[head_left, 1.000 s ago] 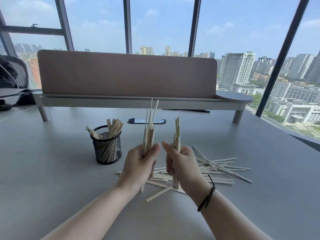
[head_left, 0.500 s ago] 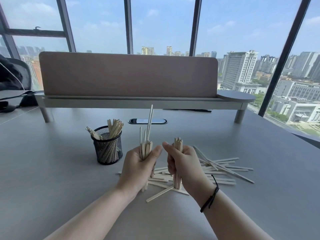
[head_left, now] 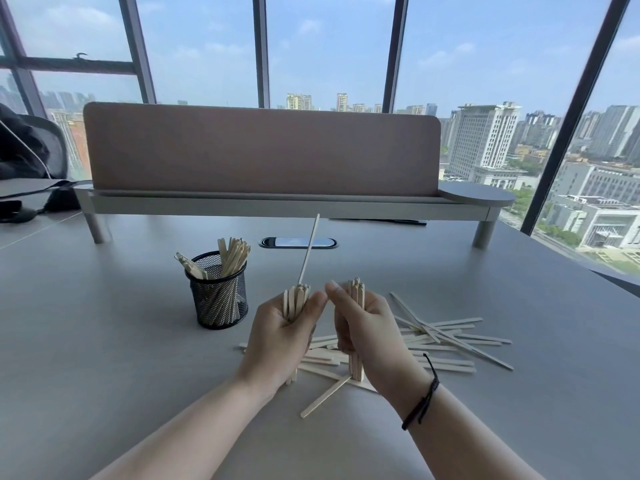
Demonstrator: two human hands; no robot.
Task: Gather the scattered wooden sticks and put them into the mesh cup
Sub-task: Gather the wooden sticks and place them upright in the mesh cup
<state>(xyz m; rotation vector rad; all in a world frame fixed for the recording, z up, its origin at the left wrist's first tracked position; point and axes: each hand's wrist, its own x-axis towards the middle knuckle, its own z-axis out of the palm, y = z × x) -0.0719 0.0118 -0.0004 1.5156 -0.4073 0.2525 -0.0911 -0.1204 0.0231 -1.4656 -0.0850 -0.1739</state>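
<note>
An upright bundle of pale flat wooden sticks (head_left: 295, 301) is gripped by the left hand (head_left: 277, 336), one thin stick (head_left: 309, 248) jutting higher. A second bundle (head_left: 356, 296) is clasped by the right hand (head_left: 367, 336), its lower ends seemingly touching the grey table (head_left: 104, 341). More sticks (head_left: 446, 337) lie scattered beside the hands; the black mesh cup (head_left: 218, 296), part filled, stands left.

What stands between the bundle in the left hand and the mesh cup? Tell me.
Nothing visible does. The left hand grips its bundle upright just right of the mesh cup, with only bare table between them. The cup's open top already holds sticks, leaning to both sides, which could crowd the drop.
</note>
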